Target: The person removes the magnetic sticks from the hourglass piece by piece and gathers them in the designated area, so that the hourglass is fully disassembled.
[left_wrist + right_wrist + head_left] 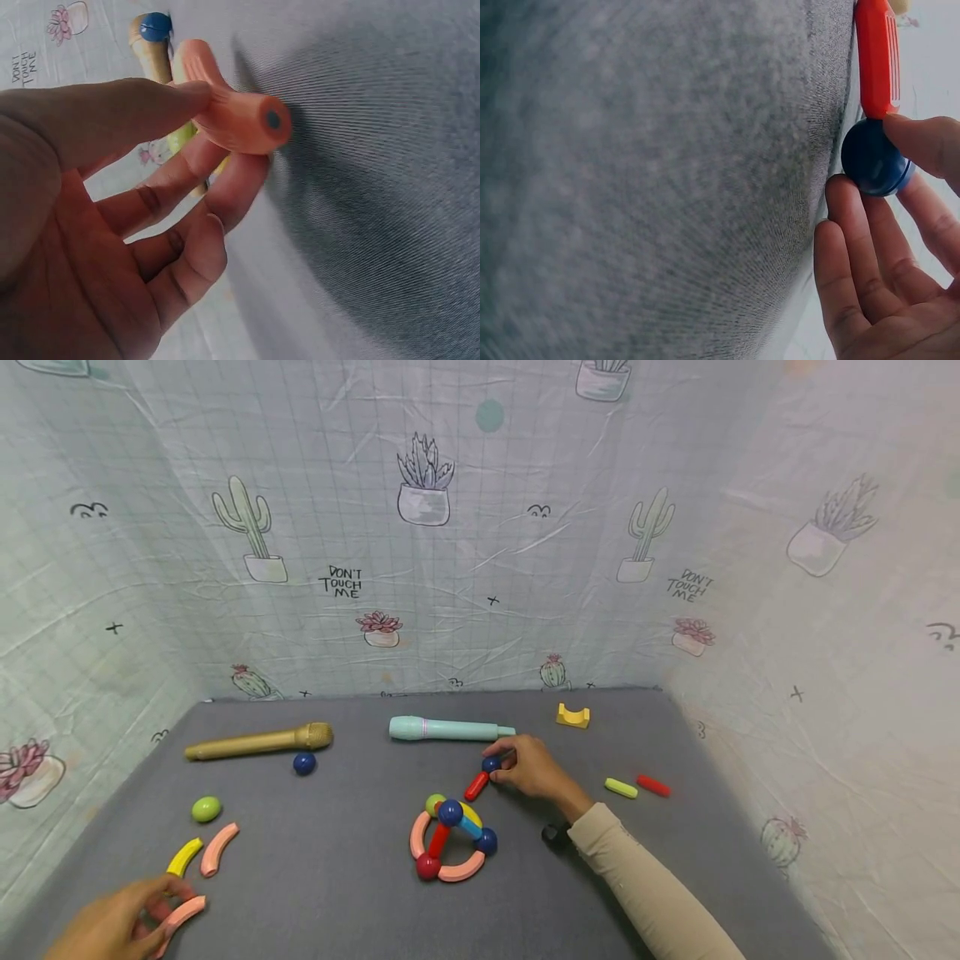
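Note:
At the lower left, my left hand [120, 920] pinches a pink curved magnetic rod [240, 124] between thumb and fingers; a grey round magnet shows in its end. Just beyond lie a yellow curved rod [184, 857], another pink curved rod [220, 849] and a green ball [206, 809]. My right hand [534, 767] holds a dark blue ball [874, 159] by thumb and fingers. A straight red rod [877, 56] meets the ball end-on. In front of it sits a built frame of balls and rods, with a blue ball [450, 812] on top and pink curved rods [461, 868] around its base.
Along the back lie a gold microphone [258, 742], a blue ball [303, 763], a mint microphone [450, 730] and a yellow notched block [573, 717]. To the right are short green [621, 788] and red [653, 786] rods. Patterned cloth [480, 527] walls the grey table [330, 893].

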`<state>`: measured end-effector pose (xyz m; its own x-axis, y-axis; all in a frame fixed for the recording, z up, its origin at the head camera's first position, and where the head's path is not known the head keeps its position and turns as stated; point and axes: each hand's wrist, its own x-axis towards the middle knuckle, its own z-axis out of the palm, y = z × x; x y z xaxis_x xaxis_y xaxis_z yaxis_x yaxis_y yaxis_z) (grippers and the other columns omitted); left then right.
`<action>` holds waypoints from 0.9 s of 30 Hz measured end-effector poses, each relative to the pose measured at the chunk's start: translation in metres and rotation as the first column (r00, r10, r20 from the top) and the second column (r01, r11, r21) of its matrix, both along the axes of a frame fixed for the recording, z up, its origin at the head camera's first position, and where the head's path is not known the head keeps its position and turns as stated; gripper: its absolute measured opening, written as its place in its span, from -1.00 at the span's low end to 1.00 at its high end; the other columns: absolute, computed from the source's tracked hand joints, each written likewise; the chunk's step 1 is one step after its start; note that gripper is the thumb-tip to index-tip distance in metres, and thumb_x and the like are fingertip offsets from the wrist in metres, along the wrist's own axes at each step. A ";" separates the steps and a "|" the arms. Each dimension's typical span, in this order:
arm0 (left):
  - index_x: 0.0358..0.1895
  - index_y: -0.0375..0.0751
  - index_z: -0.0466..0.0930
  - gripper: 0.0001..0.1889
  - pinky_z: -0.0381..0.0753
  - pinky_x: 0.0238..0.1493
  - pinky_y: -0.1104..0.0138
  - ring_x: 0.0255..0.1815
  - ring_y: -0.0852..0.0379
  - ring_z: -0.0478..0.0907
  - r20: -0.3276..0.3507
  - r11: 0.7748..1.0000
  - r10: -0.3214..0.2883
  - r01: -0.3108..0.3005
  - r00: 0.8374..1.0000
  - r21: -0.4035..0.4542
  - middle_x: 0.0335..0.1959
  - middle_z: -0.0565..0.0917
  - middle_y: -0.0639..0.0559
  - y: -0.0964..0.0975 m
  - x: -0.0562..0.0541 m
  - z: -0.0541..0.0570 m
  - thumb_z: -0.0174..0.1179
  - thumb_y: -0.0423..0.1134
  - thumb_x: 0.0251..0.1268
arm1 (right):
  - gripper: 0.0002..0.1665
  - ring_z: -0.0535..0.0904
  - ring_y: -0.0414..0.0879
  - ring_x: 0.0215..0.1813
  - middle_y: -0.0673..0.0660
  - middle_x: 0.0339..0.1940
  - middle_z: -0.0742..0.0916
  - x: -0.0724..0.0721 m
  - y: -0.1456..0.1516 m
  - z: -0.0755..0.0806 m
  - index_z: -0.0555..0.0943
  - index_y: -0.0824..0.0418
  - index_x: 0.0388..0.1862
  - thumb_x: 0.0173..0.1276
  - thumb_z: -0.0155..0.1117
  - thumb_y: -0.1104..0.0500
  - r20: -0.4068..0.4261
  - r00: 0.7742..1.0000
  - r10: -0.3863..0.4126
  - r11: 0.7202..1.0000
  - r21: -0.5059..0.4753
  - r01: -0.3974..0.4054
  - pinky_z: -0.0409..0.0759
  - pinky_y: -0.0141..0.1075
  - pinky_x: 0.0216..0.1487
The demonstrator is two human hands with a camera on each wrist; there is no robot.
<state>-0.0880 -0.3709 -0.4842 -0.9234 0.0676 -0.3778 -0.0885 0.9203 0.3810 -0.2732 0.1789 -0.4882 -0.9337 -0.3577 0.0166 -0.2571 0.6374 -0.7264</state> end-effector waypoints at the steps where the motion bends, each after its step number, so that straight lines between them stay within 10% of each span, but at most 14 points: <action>1: 0.12 -0.26 0.63 -0.64 0.55 -0.42 0.35 -0.49 0.25 0.58 0.008 1.000 0.000 0.000 1.000 0.009 -0.33 0.70 0.14 -0.001 0.000 -0.002 0.46 -0.35 0.29 | -0.60 0.68 -0.15 -0.15 0.07 0.05 0.80 0.000 0.000 0.000 0.80 0.11 0.09 0.27 0.61 0.31 0.000 1.000 0.001 1.000 -0.002 -0.001 0.67 -0.32 -0.17; 8: 0.06 -0.23 0.62 -0.64 0.63 -0.34 0.21 -0.41 0.12 0.62 0.062 0.998 0.057 -0.056 0.996 -0.018 -0.33 0.68 0.12 0.001 -0.006 -0.004 0.49 -0.20 0.30 | -0.58 0.69 -0.14 -0.11 0.06 0.08 0.80 0.001 0.000 0.000 0.78 0.11 0.11 0.27 0.62 0.28 -0.007 1.000 0.009 1.000 0.005 -0.009 0.71 -0.26 -0.11; 12: 0.01 -0.18 0.63 -0.58 0.60 -0.33 0.22 -0.35 0.21 0.58 -0.148 0.997 -0.026 0.015 0.989 -0.074 -0.26 0.67 0.11 0.012 -0.009 0.004 0.55 -0.06 0.22 | -0.58 0.73 -0.07 -0.02 0.07 0.12 0.79 0.001 -0.002 0.000 0.77 0.11 0.13 0.30 0.59 0.32 -0.005 1.000 0.001 1.000 -0.005 -0.001 0.75 -0.15 0.02; 14: 0.00 -0.12 0.65 -0.59 0.57 -0.34 0.27 -0.34 0.33 0.55 -0.309 0.994 -0.083 0.056 0.947 -0.095 -0.24 0.66 0.13 0.022 -0.010 0.010 0.58 -0.07 0.18 | -0.58 0.75 -0.04 0.01 0.08 0.13 0.79 0.000 -0.003 -0.001 0.76 0.11 0.13 0.30 0.57 0.34 -0.016 1.000 0.002 1.000 -0.008 -0.002 0.76 -0.11 0.07; 17: -0.04 -0.05 0.68 -0.60 0.50 -0.36 0.33 -0.36 0.47 0.49 -0.521 0.989 -0.145 0.109 0.841 -0.099 -0.27 0.67 0.19 0.040 -0.013 0.016 0.63 -0.23 0.06 | -0.59 0.77 -0.03 0.03 0.09 0.13 0.81 0.000 -0.005 -0.001 0.76 0.15 0.14 0.32 0.55 0.35 -0.045 0.999 -0.001 1.000 -0.013 0.001 0.76 -0.09 0.10; 21: -0.04 0.00 0.69 -0.60 0.45 -0.39 0.34 -0.40 0.47 0.41 -0.622 0.981 -0.191 0.167 0.759 -0.098 -0.32 0.66 0.24 0.069 -0.027 0.026 0.63 -0.29 0.06 | -0.62 0.70 -0.11 -0.12 0.08 0.00 0.81 0.002 -0.012 0.001 0.75 0.16 0.13 0.35 0.57 0.21 -0.111 0.992 -0.057 0.998 0.005 0.058 0.72 -0.16 -0.03; 27: 0.02 0.04 0.69 -0.63 0.51 -0.34 0.32 -0.34 0.31 0.50 -0.601 0.970 -0.216 0.237 0.769 -0.045 -0.25 0.66 0.18 0.115 -0.056 0.042 0.59 -0.27 0.18 | -0.46 0.51 -0.15 -0.40 0.00 -0.37 0.68 0.010 -0.023 0.004 0.67 0.11 0.16 0.32 0.60 -0.08 -0.166 0.980 -0.109 0.983 0.127 0.131 0.47 -0.28 -0.31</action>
<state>-0.1436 -0.2560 -0.4422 -0.9184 0.3060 0.2506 0.3764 0.8709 0.3159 -0.2635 0.1554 -0.4844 -0.9595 -0.2520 0.1258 -0.2768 0.7609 -0.5869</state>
